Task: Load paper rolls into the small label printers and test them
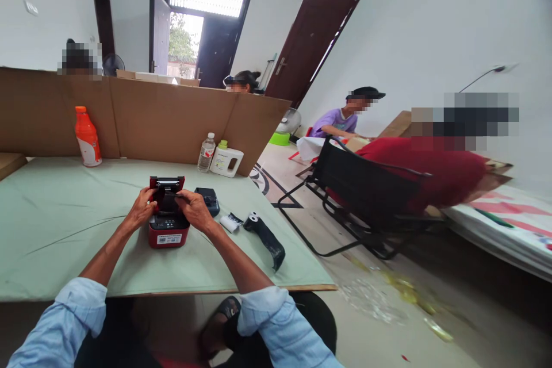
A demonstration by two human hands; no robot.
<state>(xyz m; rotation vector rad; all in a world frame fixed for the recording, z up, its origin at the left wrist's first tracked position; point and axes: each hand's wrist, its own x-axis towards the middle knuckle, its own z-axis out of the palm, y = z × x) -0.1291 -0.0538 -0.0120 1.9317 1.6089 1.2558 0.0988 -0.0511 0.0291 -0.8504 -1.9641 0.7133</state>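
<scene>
A: What is at the left?
B: An orange bottle [87,138] stands beyond the fingers of the left hand [141,208]. These fingers touch the side of the red-and-black printer [168,237]; if they grip, I cannot tell.
A: And the printer?
B: Between both hands' fingers, its lid [167,183] raised. The right hand [195,207] pinches a thin dark strip [173,195].
A: Further right?
B: Near those fingers, a dark device [209,198], then a black roll [267,240], partly unrolled.
</scene>
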